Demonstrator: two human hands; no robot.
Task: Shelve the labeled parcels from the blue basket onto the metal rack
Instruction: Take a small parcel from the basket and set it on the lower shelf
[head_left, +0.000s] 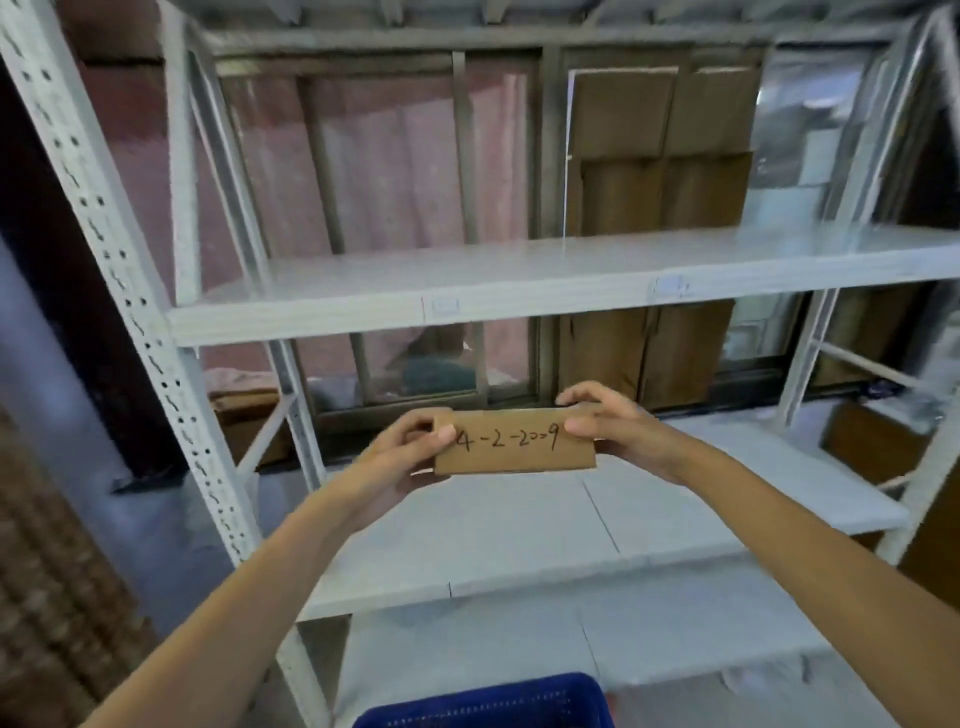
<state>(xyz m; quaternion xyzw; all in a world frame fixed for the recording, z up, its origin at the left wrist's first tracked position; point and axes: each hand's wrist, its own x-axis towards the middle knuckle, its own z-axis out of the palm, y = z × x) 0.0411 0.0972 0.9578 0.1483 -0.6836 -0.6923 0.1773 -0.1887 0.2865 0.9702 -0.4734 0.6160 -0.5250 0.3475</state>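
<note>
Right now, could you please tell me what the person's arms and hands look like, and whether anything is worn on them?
Both forearms are bare up to the frame's edge: no sleeves show. The left hand and the right hand wear no gloves, and no rings, watch or bands are visible on the fingers or wrists. No markings can be seen.

A window frame with dark bars is seen well above and behind the grip, and a pink curtain is hung behind its panes, up and to the left. Flattened brown cardboard sheets are propped against the window above and to the right. A corrugated brown surface is seen far lower left.
</note>
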